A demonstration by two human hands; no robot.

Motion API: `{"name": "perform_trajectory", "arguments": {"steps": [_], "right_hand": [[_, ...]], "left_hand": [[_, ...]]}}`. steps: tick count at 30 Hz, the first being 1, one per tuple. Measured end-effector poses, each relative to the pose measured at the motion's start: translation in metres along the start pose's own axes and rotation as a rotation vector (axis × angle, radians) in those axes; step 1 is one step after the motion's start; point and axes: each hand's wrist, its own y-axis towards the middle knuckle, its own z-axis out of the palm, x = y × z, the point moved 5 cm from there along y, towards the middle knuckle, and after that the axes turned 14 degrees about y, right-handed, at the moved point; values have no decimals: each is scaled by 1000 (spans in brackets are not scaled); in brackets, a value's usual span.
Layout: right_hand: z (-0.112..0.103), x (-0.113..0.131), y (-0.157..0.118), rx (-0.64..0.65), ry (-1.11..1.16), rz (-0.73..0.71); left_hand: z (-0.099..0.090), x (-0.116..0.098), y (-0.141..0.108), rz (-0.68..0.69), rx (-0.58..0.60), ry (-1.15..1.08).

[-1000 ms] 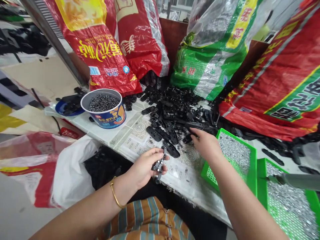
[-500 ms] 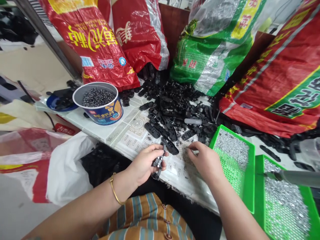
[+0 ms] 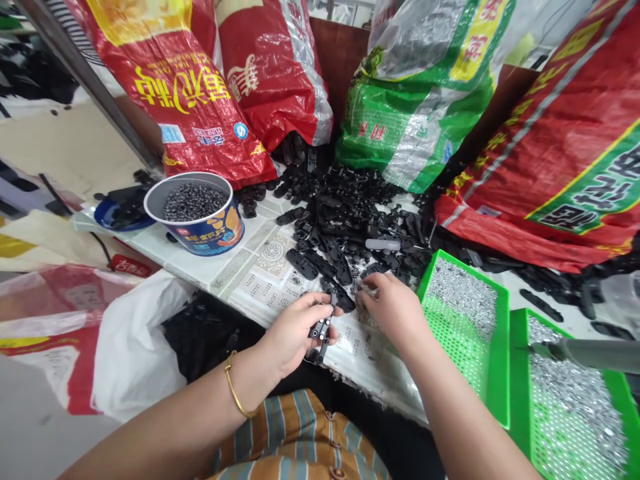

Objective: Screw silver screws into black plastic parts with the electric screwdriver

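My left hand [image 3: 300, 327] is closed around a small black plastic assembly [image 3: 323, 328] with light round pins on it, held over the table's front edge. To its right, my right hand [image 3: 390, 303] reaches down to a patch of tiny loose bits on the table, with its fingers bent. Its fingertips are partly hidden, and I cannot tell whether they pinch a small piece. Just beyond both hands lie long black plastic parts [image 3: 302, 263], at the near edge of a dark heap [image 3: 345, 207] of similar pieces.
A paper tub [image 3: 210, 227] of small black pieces stands at left. Two green perforated trays [image 3: 465, 353] with silvery metal bits sit at right, with a grey rod-shaped tool [image 3: 595, 352] over one. Red sacks [image 3: 200, 113] and a green sack [image 3: 395, 133] line the back.
My right hand has shifted left and slightly away from me over the loose bits. The left hand keeps its hold on the black assembly, nearly still.
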Motion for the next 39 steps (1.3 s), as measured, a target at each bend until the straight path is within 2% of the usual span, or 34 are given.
{"name": "perform_trajectory", "arguments": {"steps": [2, 6, 11, 13, 15, 17, 19, 21, 24, 27, 31, 36, 39], "right_hand": [[-3, -2, -6, -17, 1, 33], [0, -7, -21, 48, -23, 51], [14, -5, -22, 65, -85, 4], [13, -4, -22, 50, -76, 8], [6, -4, -24, -2, 8, 42], [-2, -3, -30, -60, 200, 54], [-7, 4, -38, -90, 419, -2], [-9, 16, -45, -103, 537, -118], [-7, 30, -54, -124, 488, -257], [-3, 33, -58, -123, 463, -266], [5, 25, -61, -75, 677, -117], [23, 11, -68, -36, 1051, 279], [34, 9, -71, -1, 1207, 426]], "left_hand": [[-4, 0, 0, 7, -7, -2], [-8, 1, -1, -8, -9, -6], [0, 0, -3, -5, 31, 12], [2, -1, -4, -5, 26, 13], [4, 0, -5, -8, 19, 8], [6, 0, -6, -7, 27, 8], [7, 2, -6, 0, 48, 2], [9, 4, -5, 15, 71, -14], [12, 6, -3, 42, 82, 5], [12, 7, -2, 55, 47, 84], [12, 7, -3, 105, -14, 149], [15, 10, -2, 110, -33, 121], [16, 10, -3, 116, -66, 108]]}}
